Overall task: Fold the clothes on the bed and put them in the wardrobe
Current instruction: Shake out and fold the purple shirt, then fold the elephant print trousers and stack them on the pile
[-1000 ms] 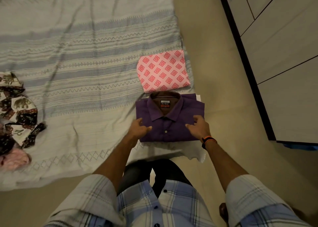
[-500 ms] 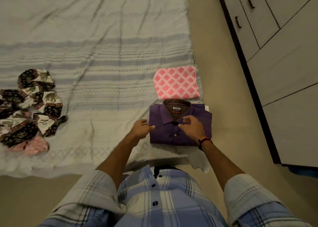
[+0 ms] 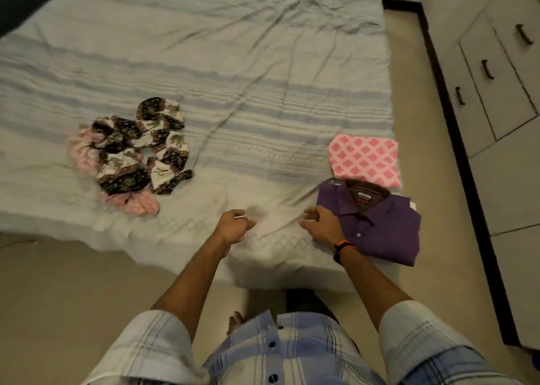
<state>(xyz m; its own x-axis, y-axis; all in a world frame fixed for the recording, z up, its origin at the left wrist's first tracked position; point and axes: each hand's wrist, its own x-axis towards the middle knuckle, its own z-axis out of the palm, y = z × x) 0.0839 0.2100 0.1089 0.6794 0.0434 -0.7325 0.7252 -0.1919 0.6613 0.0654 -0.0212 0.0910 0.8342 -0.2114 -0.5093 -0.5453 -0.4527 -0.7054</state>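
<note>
Folded purple shirt (image 3: 377,224) at the bed (image 3: 233,63) corner; left hand (image 3: 233,224) and right hand (image 3: 321,224) empty with loose grip, best reaching next for the crumpled clothes (image 3: 137,153) left of the shirt.

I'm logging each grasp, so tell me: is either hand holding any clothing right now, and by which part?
Nothing is held. The left hand hangs loosely curled above the striped bedsheet; the right hand is open beside the folded purple collared shirt.
</note>
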